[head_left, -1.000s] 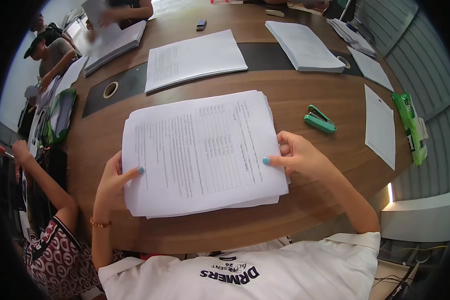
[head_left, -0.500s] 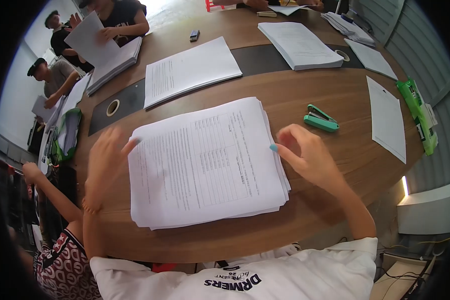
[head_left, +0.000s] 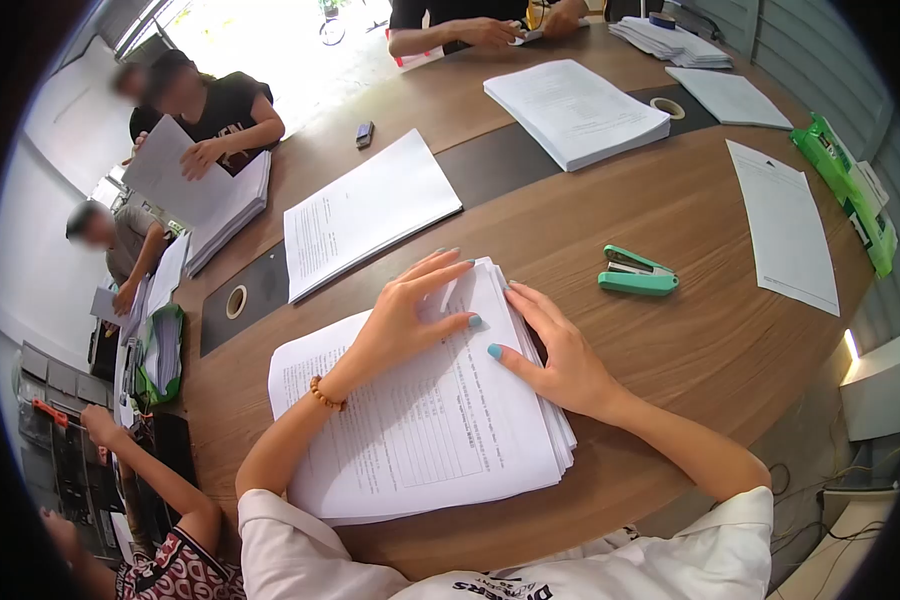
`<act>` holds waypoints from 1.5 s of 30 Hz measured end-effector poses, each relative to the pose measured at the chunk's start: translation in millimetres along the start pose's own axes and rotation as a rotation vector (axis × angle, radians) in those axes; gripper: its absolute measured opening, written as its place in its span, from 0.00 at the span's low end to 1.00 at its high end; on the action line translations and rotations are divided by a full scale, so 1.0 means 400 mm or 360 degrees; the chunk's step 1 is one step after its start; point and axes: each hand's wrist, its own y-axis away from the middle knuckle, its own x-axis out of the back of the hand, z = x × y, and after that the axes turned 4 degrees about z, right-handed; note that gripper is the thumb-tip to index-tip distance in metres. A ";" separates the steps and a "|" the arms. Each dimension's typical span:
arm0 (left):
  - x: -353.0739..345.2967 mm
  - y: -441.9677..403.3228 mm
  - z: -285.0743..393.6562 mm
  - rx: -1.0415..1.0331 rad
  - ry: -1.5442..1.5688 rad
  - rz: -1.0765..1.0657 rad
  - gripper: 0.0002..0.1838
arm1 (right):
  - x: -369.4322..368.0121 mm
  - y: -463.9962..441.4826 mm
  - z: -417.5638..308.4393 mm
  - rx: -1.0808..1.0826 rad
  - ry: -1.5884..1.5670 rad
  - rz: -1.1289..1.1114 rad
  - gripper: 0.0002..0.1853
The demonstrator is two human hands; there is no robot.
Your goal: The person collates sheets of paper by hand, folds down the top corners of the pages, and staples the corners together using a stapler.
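A thick stack of printed paper sheets lies on the wooden table in front of me, its right edge slightly uneven. My left hand reaches across the top of the stack, fingers stretched out near its far right corner. At the stack's right edge is my right hand, thumb on the top sheet and fingers extended along the side. Neither hand grips anything that I can see. A green stapler rests on the table to the right of the stack.
Beyond my stack lie another paper stack and a thicker one. A single sheet and a green packet are at the right. Tape rolls sit on the dark strip. Other people handle papers at the left and far side.
My left hand has moved from the stack's left edge across to its far right corner. My right hand has come onto the right edge. The camera view has shifted.
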 end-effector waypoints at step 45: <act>0.002 -0.001 -0.001 0.0021 0.0103 -0.0078 0.33 | -0.004 -0.031 0.022 -0.0294 -0.0887 -0.0135 0.37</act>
